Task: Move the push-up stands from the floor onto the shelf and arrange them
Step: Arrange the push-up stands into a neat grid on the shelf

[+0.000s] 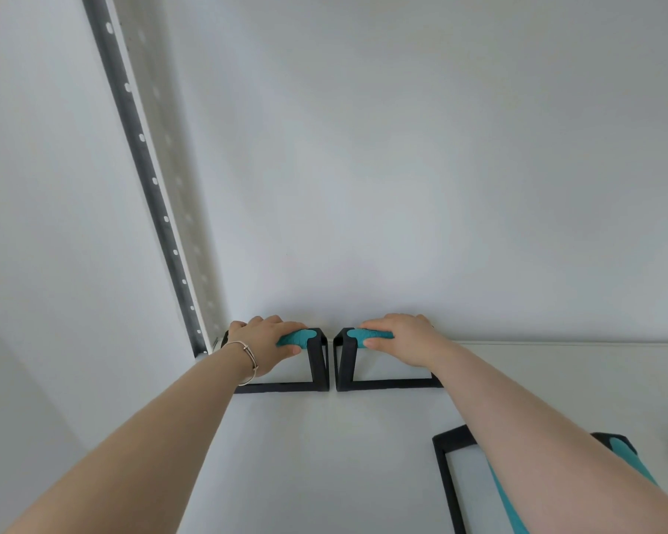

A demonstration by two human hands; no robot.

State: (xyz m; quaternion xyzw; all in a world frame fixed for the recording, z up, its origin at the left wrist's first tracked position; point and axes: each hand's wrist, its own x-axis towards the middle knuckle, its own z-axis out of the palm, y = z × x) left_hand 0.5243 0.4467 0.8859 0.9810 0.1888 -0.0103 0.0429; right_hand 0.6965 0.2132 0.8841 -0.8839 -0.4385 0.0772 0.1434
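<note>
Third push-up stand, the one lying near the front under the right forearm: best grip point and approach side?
Grip the third push-up stand by its teal handle, coming from above. It seems tipped on the shelf, so the grip faces up, though the right forearm hides most of it. Clear that arm first; the thin black frame offers a poorer hold.

Likely a home or storage room: plain white wall (402,167), white shelf (305,456), perforated shelving upright (143,148) at upper left.
</note>
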